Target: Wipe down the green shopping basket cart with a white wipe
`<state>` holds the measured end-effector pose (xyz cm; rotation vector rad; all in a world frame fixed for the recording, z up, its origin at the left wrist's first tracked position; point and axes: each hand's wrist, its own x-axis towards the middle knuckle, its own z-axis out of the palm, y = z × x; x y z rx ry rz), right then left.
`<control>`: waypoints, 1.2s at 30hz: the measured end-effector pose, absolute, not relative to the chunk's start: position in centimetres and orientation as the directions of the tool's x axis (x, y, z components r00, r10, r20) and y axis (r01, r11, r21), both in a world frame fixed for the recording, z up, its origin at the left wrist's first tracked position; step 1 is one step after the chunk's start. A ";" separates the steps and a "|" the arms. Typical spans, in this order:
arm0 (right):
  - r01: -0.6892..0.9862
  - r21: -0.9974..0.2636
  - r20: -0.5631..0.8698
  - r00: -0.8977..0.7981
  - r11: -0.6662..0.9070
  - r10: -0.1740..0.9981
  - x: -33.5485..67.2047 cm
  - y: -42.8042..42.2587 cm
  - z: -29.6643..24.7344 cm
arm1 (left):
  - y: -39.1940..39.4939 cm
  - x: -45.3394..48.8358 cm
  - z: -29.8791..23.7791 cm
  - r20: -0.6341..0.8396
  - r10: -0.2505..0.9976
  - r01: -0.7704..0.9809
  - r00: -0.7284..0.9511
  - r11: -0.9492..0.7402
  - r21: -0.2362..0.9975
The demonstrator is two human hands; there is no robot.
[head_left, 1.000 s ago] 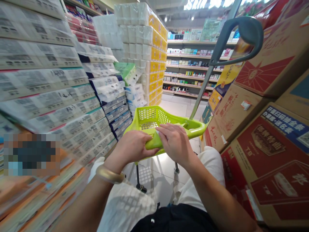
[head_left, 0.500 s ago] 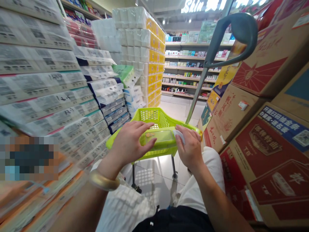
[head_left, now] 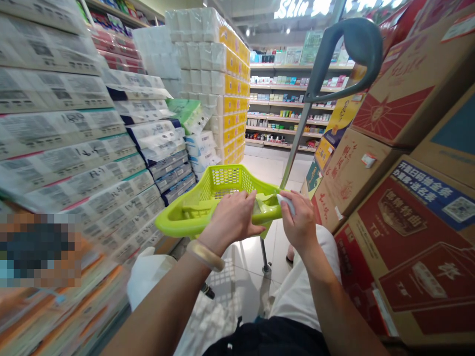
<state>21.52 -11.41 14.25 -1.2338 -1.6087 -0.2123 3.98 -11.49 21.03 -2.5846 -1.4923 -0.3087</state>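
A lime-green shopping cart [head_left: 178,228] stands before me, its basket of open lattice. My left hand [head_left: 235,215], with a gold bangle at the wrist, has its fingers curled over the middle of the cart's handle and its thumb below. Clear plastic [head_left: 261,204] shows beside these fingers, partly hidden by them. My right hand [head_left: 301,220] is closed on a small white thing [head_left: 287,203], perhaps a folded tissue, at the handle's right end. Most of the white thing is covered by the fingers.
Packs of paper [head_left: 63,133] are stacked close on the left, with yellow-and-white tissue rolls [head_left: 232,94] beyond. Cardboard cartons [head_left: 404,232] rise close on the right. A grey pole with a looped handle [head_left: 315,91] stands by the cart's right side. Stocked shelves [head_left: 285,106] are ahead.
My left hand has moved right along the handle, and its spread fingers have curled. The cart's left end shows more. My right hand has shifted slightly right, still with the white thing.
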 end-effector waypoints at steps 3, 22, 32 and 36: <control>0.779 -0.399 0.797 0.032 0.485 0.604 20.8 -11.7 14.3 | -11.5 4.3 20.7 0.244 0.856 0.887 0.455 -0.460 -0.039; 0.787 -0.407 0.787 0.043 0.465 0.615 20.4 -12.6 14.6 | -12.4 3.0 20.6 0.271 0.838 0.872 0.473 -0.490 -0.006; 0.772 -0.347 0.804 -0.047 0.532 0.593 19.4 -13.4 14.3 | -12.7 2.8 20.7 0.276 0.834 0.870 0.478 -0.493 -0.017; 0.786 -0.430 0.800 0.103 0.445 0.591 21.0 -12.5 14.3 | -12.8 2.7 20.9 0.261 0.837 0.867 0.481 -0.498 0.000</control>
